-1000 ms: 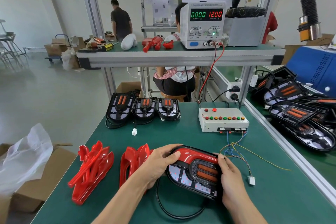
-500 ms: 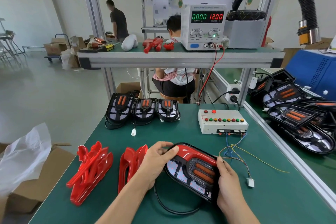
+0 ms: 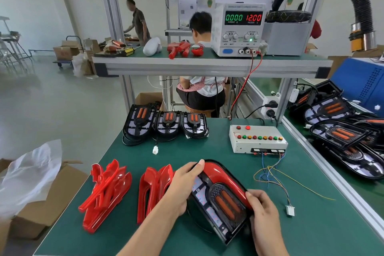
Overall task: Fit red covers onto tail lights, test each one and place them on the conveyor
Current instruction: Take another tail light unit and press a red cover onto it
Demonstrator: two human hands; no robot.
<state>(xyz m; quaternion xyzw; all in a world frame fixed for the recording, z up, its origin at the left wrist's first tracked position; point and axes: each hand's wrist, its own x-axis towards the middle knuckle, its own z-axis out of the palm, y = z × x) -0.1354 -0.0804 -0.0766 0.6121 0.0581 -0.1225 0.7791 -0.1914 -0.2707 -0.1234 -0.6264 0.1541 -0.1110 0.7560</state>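
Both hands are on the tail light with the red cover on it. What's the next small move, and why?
Probably press the red cover down along its edge until it seats. The left hand and right hand grip the tail light tilted off the table, and its white connector lies unplugged, so testing waits.

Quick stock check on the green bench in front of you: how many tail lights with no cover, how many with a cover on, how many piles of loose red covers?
Uncovered tail lights at the far edge: 3
Tail light with red cover, in both hands: 1
Piles of loose red covers: 2
Total: 6
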